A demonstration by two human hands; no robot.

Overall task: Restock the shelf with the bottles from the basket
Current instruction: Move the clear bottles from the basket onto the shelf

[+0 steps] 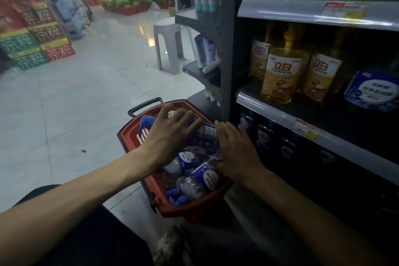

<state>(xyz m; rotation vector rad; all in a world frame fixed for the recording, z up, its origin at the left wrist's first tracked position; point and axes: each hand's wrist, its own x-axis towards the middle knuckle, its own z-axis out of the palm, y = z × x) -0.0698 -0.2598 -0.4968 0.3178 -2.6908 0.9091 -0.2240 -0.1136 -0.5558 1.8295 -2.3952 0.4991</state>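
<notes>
A red basket with a black handle sits on the floor beside the shelf. Several clear spray bottles with blue labels and blue trigger caps lie in it. My left hand hovers over the basket's far side with fingers spread and straight. Over the basket's right side is my right hand, fingers straight, touching or just above a bottle. The lower shelf row holds dark bottles of a similar kind.
Yellow detergent bottles and a blue pack stand on the middle shelf. A grey plastic stool stands on the tiled floor behind the basket. Stacked red and green crates are at the far left.
</notes>
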